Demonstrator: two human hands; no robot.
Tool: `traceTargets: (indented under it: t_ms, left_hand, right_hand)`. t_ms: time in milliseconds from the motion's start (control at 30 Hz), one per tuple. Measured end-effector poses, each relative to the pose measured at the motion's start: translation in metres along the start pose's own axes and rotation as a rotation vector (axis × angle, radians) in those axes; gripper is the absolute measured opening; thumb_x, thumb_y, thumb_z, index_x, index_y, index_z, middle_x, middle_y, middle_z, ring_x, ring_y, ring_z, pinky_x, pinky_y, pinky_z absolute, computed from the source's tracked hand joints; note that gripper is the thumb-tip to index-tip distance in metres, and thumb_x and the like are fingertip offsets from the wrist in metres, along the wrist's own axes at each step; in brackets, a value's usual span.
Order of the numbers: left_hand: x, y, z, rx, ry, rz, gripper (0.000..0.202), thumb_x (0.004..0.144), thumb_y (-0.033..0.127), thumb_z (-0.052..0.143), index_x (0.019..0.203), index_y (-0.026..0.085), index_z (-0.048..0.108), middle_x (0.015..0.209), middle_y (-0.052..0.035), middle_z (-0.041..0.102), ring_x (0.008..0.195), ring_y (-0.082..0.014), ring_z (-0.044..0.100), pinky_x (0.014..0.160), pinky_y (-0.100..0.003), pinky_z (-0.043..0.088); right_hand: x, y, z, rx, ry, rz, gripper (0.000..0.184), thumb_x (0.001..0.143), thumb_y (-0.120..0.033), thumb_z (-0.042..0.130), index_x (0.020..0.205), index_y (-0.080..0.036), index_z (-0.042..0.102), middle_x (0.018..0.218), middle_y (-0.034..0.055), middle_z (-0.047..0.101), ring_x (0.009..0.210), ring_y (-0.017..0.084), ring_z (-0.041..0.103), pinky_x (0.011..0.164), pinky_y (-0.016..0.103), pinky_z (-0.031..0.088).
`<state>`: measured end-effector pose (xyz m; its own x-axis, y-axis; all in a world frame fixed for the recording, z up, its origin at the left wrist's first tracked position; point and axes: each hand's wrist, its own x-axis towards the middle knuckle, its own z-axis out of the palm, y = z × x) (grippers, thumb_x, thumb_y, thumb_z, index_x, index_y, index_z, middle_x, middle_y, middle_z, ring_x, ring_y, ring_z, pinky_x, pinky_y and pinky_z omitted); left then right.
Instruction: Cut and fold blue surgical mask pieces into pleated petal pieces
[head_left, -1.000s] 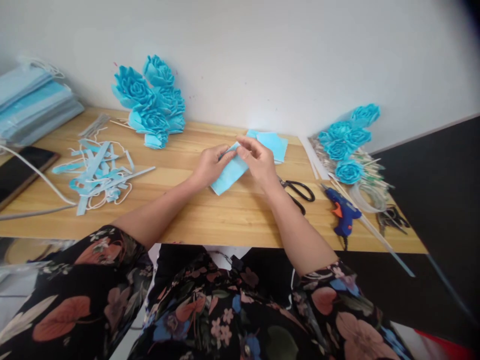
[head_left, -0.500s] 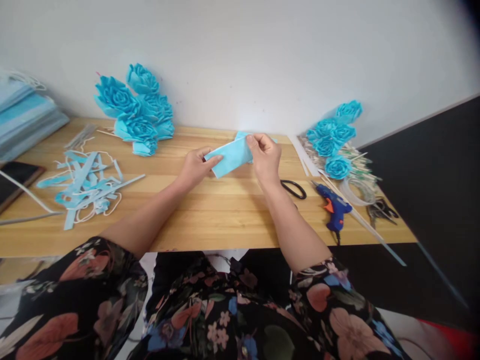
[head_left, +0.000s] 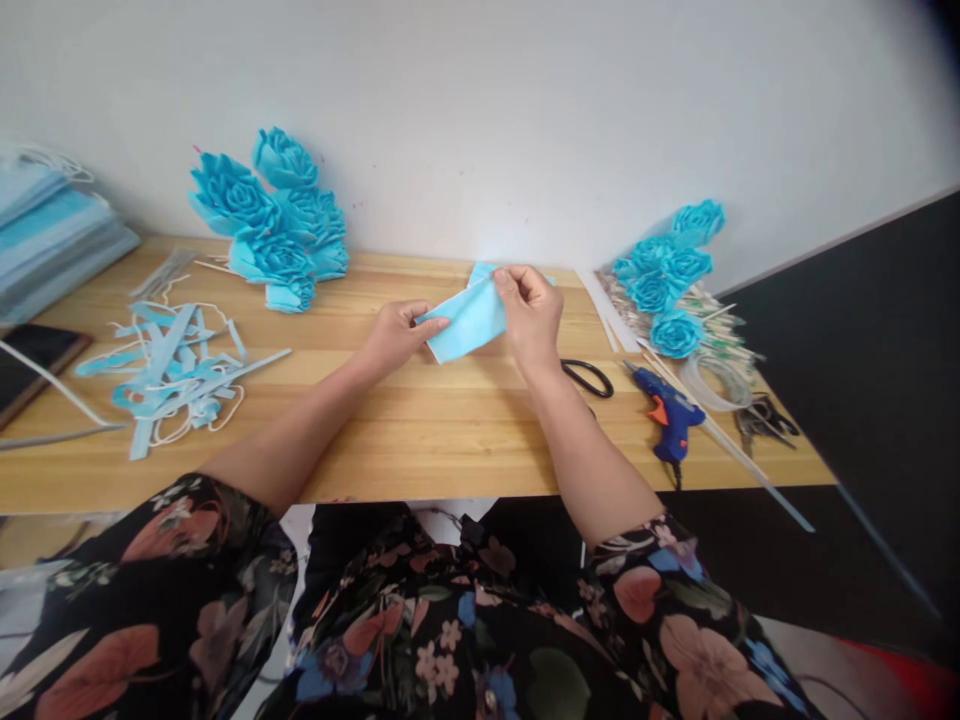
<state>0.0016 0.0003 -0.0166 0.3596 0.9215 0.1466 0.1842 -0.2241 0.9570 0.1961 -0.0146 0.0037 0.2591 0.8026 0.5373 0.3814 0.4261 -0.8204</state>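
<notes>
Between my two hands a piece of light blue fabric (head_left: 471, 325), folded and strip-like, is held just above the table. My left hand (head_left: 401, 332) pinches its left end between thumb and fingers. My right hand (head_left: 534, 312) grips the upper right end, with the thumb and index finger pressed together. Behind it, more light blue fabric (head_left: 482, 270) lies on the table, partly covered. Black-handled scissors (head_left: 589, 378) lie beside my right wrist, mostly hidden by the forearm.
Blue fabric flowers (head_left: 274, 220) stand at the back left, with more flowers (head_left: 667, 265) at the right. A blue glue gun (head_left: 667, 410) and pliers (head_left: 763, 420) lie at the right. Cut scraps (head_left: 176, 370), a phone-like dark object (head_left: 37, 360) and stacked masks (head_left: 56, 235) are at the left.
The left end of the fabric has shifted slightly right and down, and my left hand has moved a little toward my right hand. My right hand stays nearly still.
</notes>
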Motion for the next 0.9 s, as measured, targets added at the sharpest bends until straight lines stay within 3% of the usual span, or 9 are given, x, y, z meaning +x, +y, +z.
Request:
traceTargets:
  t_ms: [133, 233, 300, 400, 533, 667, 767, 900]
  left_hand:
    - [-0.001, 0.007, -0.004, 0.074, -0.113, 0.071, 0.042, 0.076, 0.054, 0.070, 0.091, 0.015, 0.072, 0.084, -0.0052, 0.071, 0.076, -0.0188, 0.064, 0.068, -0.028, 0.050]
    - [-0.002, 0.014, -0.004, 0.148, -0.048, 0.207, 0.043, 0.080, 0.053, 0.066, 0.102, 0.016, 0.072, 0.106, -0.0087, 0.074, 0.097, -0.0234, 0.066, 0.086, -0.033, 0.050]
    - [-0.002, 0.017, -0.003, 0.201, 0.001, 0.279, 0.039, 0.081, 0.050, 0.066, 0.100, 0.016, 0.071, 0.107, -0.0088, 0.073, 0.101, -0.0237, 0.065, 0.091, -0.034, 0.049]
    - [-0.003, 0.015, 0.000, 0.233, 0.027, 0.300, 0.031, 0.081, 0.047, 0.067, 0.086, 0.016, 0.070, 0.089, -0.0060, 0.072, 0.090, -0.0211, 0.065, 0.085, -0.032, 0.049]
    - [-0.004, 0.011, 0.002, 0.020, 0.024, 0.194, 0.034, 0.083, 0.049, 0.067, 0.080, 0.015, 0.068, 0.076, -0.0031, 0.069, 0.077, -0.0182, 0.064, 0.069, -0.028, 0.048]
    - [-0.002, 0.009, 0.000, -0.281, 0.087, 0.118, 0.038, 0.079, 0.052, 0.072, 0.087, 0.016, 0.069, 0.080, -0.0032, 0.070, 0.076, -0.0177, 0.066, 0.065, -0.027, 0.050]
    - [0.001, 0.007, -0.002, -0.350, 0.142, 0.122, 0.037, 0.076, 0.051, 0.077, 0.081, 0.015, 0.068, 0.077, -0.0029, 0.069, 0.079, -0.0180, 0.066, 0.069, -0.027, 0.051]
    - [0.004, 0.001, -0.003, -0.378, 0.167, 0.102, 0.041, 0.074, 0.055, 0.077, 0.083, 0.016, 0.067, 0.078, -0.0030, 0.070, 0.079, -0.0175, 0.066, 0.069, -0.027, 0.051]
  right_hand:
    - [-0.003, -0.005, 0.000, -0.044, -0.063, -0.061, 0.026, 0.091, -0.040, 0.059, 0.076, -0.020, 0.062, 0.066, -0.0028, 0.053, 0.062, 0.012, 0.048, 0.060, 0.026, 0.040]
    - [-0.009, -0.011, 0.003, -0.094, -0.166, -0.157, 0.023, 0.092, -0.038, 0.059, 0.078, -0.021, 0.066, 0.073, -0.0012, 0.063, 0.068, 0.013, 0.055, 0.067, 0.028, 0.045]
    - [-0.014, -0.015, 0.007, -0.116, -0.237, -0.227, 0.022, 0.093, -0.036, 0.059, 0.079, -0.021, 0.068, 0.077, 0.0000, 0.067, 0.072, 0.014, 0.059, 0.072, 0.030, 0.047]
    - [-0.021, -0.017, 0.012, -0.145, -0.294, -0.270, 0.022, 0.094, -0.037, 0.059, 0.081, -0.022, 0.070, 0.079, 0.0012, 0.069, 0.077, 0.016, 0.062, 0.078, 0.032, 0.049]
    - [-0.022, -0.013, 0.015, -0.041, -0.255, -0.141, 0.028, 0.089, -0.049, 0.063, 0.100, -0.024, 0.069, 0.092, 0.0021, 0.070, 0.089, 0.019, 0.064, 0.085, 0.035, 0.052]
    - [-0.019, -0.003, 0.021, 0.174, -0.331, 0.085, 0.060, 0.078, -0.063, 0.069, 0.124, -0.027, 0.057, 0.110, 0.0042, 0.069, 0.105, 0.023, 0.064, 0.091, 0.039, 0.055]
    - [-0.020, 0.005, 0.026, 0.286, -0.430, 0.201, 0.059, 0.075, -0.059, 0.073, 0.120, -0.025, 0.059, 0.113, 0.0053, 0.070, 0.108, 0.026, 0.065, 0.095, 0.043, 0.055]
    - [-0.024, 0.014, 0.031, 0.302, -0.514, 0.280, 0.048, 0.072, -0.042, 0.076, 0.114, -0.022, 0.062, 0.110, 0.0051, 0.072, 0.101, 0.024, 0.068, 0.092, 0.041, 0.056]
